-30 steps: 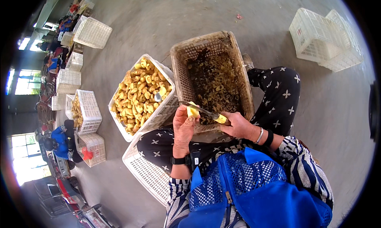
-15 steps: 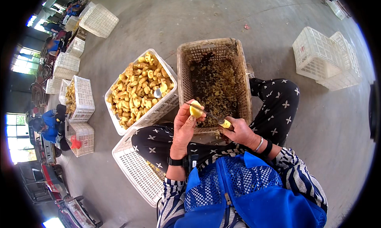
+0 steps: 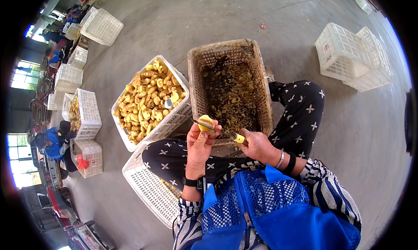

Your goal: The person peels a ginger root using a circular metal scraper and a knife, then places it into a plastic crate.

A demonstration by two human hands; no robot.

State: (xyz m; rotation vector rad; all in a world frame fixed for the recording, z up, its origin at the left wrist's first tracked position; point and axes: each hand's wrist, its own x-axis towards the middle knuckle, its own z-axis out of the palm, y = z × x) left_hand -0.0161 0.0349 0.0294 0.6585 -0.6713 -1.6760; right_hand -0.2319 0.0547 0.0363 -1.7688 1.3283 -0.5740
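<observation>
In my left hand [image 3: 198, 147] is a piece of yellow root [image 3: 206, 124], ginger-like, pinched between thumb and fingers with its pale face upward. My right hand [image 3: 261, 148] grips a knife by its yellow handle [image 3: 239, 138]. The thin dark blade reaches leftward to the root; part of it is hidden by the root and my left fingers. Both hands are over the near edge of a dirty crate [image 3: 195, 82] with dark and yellowish scraps [image 3: 237, 91] inside. Left of it, a white crate [image 3: 172, 123] holds a heap of similar yellow-brown roots [image 3: 146, 97].
Among the heaped roots lies a small greyish round object [image 3: 168, 103]. Another white crate [image 3: 148, 187] sits by my left leg. Stacked white crates [image 3: 348, 54] stand at the right. Farther left, a person in blue [image 3: 54, 143] sits beside crates [image 3: 89, 115].
Both hands have shifted slightly left and down in view. The root has turned in my left fingers, and the blade now crosses it nearer its left side. The whole view has shifted a little.
</observation>
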